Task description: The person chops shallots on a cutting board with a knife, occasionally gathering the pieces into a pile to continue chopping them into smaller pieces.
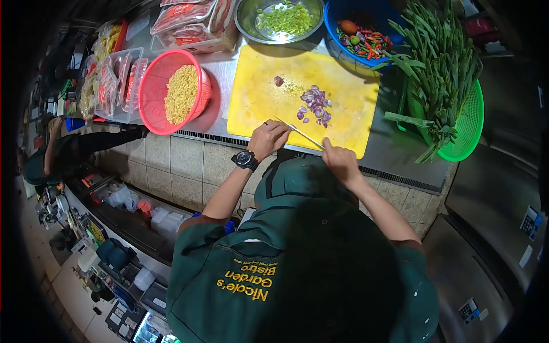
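Note:
My right hand (pixel 341 164) is closed around the handle of a knife (pixel 309 138), whose thin blade slants up and left over the near edge of a yellow cutting board (pixel 251 86). Beside the blade, my left hand (pixel 271 139), with a black watch on its wrist, is closed with its fingers pinched at a small shallot (pixel 292 127), mostly hidden by the fingertips. Cut purple shallot pieces (pixel 316 102) lie in a loose pile on the board, farther off. One whole shallot (pixel 278 81) rests apart from them, to the left.
Left of the board stands a pink basket (pixel 146 91) of yellow bits. Behind are a steel bowl (pixel 243 28) of chopped greens and a blue basin (pixel 331 26) of chillies. Long green leaves (pixel 437 74) lie over a green basket (pixel 472 123) at right. Packed meat (pixel 189 26) stands back left.

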The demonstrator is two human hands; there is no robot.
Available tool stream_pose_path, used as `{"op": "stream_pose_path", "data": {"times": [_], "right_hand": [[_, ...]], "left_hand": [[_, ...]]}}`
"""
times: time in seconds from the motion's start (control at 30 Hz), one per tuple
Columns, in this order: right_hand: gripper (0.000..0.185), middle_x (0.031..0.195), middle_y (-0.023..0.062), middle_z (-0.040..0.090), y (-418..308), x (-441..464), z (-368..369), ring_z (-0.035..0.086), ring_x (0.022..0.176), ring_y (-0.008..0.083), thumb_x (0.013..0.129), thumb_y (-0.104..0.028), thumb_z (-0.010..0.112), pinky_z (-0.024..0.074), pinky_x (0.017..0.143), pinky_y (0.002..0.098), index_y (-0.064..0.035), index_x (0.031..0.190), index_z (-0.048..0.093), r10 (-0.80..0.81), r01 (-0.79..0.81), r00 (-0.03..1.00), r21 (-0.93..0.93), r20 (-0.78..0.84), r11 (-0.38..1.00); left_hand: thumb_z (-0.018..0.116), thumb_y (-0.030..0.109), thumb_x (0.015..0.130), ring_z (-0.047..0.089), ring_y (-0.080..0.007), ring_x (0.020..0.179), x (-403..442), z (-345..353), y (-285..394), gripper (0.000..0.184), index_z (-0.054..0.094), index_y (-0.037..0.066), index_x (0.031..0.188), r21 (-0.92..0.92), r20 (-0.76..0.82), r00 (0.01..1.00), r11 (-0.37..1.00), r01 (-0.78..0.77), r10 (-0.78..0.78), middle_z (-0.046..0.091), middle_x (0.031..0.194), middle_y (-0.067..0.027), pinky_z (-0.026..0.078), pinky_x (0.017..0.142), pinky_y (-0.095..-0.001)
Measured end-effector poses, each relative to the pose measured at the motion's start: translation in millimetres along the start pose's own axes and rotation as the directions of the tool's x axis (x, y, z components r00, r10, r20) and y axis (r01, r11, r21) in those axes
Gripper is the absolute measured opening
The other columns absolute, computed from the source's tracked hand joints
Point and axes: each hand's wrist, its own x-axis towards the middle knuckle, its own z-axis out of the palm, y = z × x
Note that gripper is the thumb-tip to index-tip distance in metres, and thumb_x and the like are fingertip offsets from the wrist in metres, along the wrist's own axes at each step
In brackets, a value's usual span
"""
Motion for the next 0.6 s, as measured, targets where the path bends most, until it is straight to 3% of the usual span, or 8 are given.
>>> {"op": "stream_pose_path", "data": {"times": [0.2, 0.33, 0.5, 0.6], "right_hand": [[0.018, 0.065, 0.0161, 0.066, 39, -35, -49, 0.067, 0.062, 0.0416, 0.093, -0.018, 0.063, 0.0510, 0.056, 0.0518, -0.0078, 0.103, 0.051, 0.069, -0.095, 0.982, 0.142, 0.173, 0.985], [0.019, 0.066, 0.0182, 0.066, 38, -31, -65, 0.067, 0.064, 0.0430, 0.094, -0.019, 0.063, 0.0506, 0.057, 0.0536, -0.0079, 0.104, 0.051, 0.153, -0.181, 0.970, 0.143, 0.192, 0.973], [0.020, 0.068, 0.0202, 0.066, 28, -21, -60, 0.067, 0.069, 0.0458, 0.096, -0.020, 0.063, 0.0504, 0.059, 0.0547, -0.0099, 0.107, 0.051, 0.348, -0.364, 0.931, 0.330, 0.109, 0.871], [0.020, 0.069, 0.0206, 0.067, 17, -19, -58, 0.067, 0.071, 0.0471, 0.097, -0.023, 0.063, 0.0510, 0.062, 0.0558, -0.0108, 0.108, 0.051, 0.441, -0.452, 0.889, 0.392, 0.124, 0.801]], "left_hand": [[0.076, 0.010, 0.086, 0.070, -0.0253, 0.084, 2, -2, 0, 0.009, 0.077, 0.008, 0.094, -0.001, 0.021, 1.000, 1.000, 0.004, -0.004, 0.074, 0.092, -0.0059, 0.059, 0.072, -0.0363], [0.077, 0.012, 0.086, 0.070, -0.0268, 0.084, 8, -1, 4, 0.010, 0.077, 0.006, 0.094, -0.042, 0.029, 1.000, 0.999, 0.012, -0.011, 0.074, 0.092, -0.0083, 0.058, 0.074, -0.0374], [0.079, 0.014, 0.086, 0.071, -0.0269, 0.085, 19, 17, 7, 0.012, 0.076, 0.006, 0.095, -0.060, 0.049, 0.996, 0.996, 0.072, -0.069, 0.075, 0.093, -0.0089, 0.058, 0.074, -0.0372], [0.080, 0.017, 0.085, 0.070, -0.0274, 0.084, 27, 25, 13, 0.014, 0.077, 0.009, 0.096, -0.113, -0.035, 0.994, 0.989, 0.098, -0.102, 0.074, 0.092, -0.0085, 0.057, 0.072, -0.0385]]}}
